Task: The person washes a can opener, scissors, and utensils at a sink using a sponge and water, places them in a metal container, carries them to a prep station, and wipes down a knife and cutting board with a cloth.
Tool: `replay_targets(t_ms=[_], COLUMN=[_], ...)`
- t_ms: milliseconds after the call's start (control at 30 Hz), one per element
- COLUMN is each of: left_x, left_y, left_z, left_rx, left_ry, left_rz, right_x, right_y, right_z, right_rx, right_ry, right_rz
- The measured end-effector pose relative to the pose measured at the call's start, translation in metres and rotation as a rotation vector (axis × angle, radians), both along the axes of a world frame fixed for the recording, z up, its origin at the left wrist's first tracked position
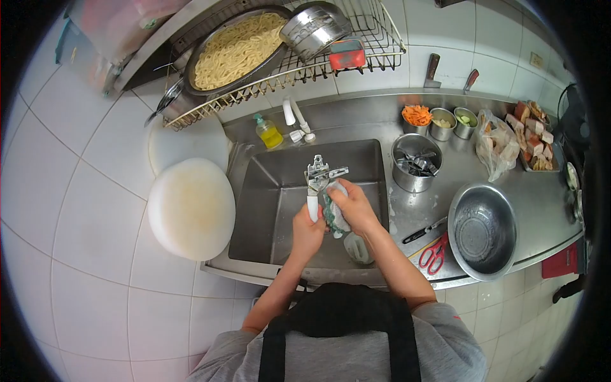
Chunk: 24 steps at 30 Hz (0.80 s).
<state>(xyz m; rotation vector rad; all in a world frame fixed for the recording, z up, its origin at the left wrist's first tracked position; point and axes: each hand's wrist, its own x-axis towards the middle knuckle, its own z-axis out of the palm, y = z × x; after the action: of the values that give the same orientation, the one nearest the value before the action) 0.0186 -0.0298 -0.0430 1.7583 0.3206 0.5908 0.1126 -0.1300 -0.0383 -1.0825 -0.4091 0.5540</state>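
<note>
The person's left hand [309,234] is closed around the white handle of a metal can opener [316,178], which points up over the sink [264,197]. The right hand [358,210] pinches a green-and-white sponge [335,209] just beside that handle. On the counter [415,210] to the right lie red-handled scissors [434,258], near a wide steel bowl [484,229].

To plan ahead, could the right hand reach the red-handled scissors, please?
Probably yes: the scissors lie nearby, apparently unblocked, though the right hand must first release the green-and-white scrubber.
</note>
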Motion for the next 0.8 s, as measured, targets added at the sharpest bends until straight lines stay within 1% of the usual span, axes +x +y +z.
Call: replay_targets(t_ms=[100,200,300,400,467,500,600,700,733,800], left_x=[0.003,0.003,0.006,0.003,0.004,0.006,0.003,0.006,0.007,0.008], left_y=[0.003,0.003,0.005,0.001,0.005,0.004,-0.002,0.002,0.004,0.007], left_z=[-0.006,-0.011,-0.012,0.003,-0.013,-0.014,-0.008,-0.004,-0.005,-0.007], left_rx=[-0.020,0.059,0.058,0.091,0.170,0.209,-0.007,-0.393,-0.393,-0.393], left_ry=[0.070,0.067,0.057,0.124,0.073,0.044,0.053,0.071,0.077,0.092], left_rz=[-0.005,-0.010,0.002,-0.014,0.013,0.025,-0.077,-0.087,-0.093,-0.110], right_x=[-0.002,0.003,0.000,-0.003,0.002,0.006,0.017,0.022,0.019,0.010], right_y=[0.003,0.004,0.005,0.003,0.008,0.008,0.000,-0.011,-0.016,-0.011], right_z=[-0.007,-0.015,-0.011,-0.004,-0.021,-0.023,-0.021,-0.007,0.002,0.004], right_rx=[-0.033,0.047,0.088,-0.027,-0.003,0.009,0.109,0.159,0.119,0.027], right_ry=[-0.073,0.073,0.144,-0.068,-0.018,0.003,0.372,0.318,0.321,0.123], right_rz=[-0.049,-0.028,-0.052,-0.086,-0.097,-0.105,-0.032,-0.024,0.005,-0.059])
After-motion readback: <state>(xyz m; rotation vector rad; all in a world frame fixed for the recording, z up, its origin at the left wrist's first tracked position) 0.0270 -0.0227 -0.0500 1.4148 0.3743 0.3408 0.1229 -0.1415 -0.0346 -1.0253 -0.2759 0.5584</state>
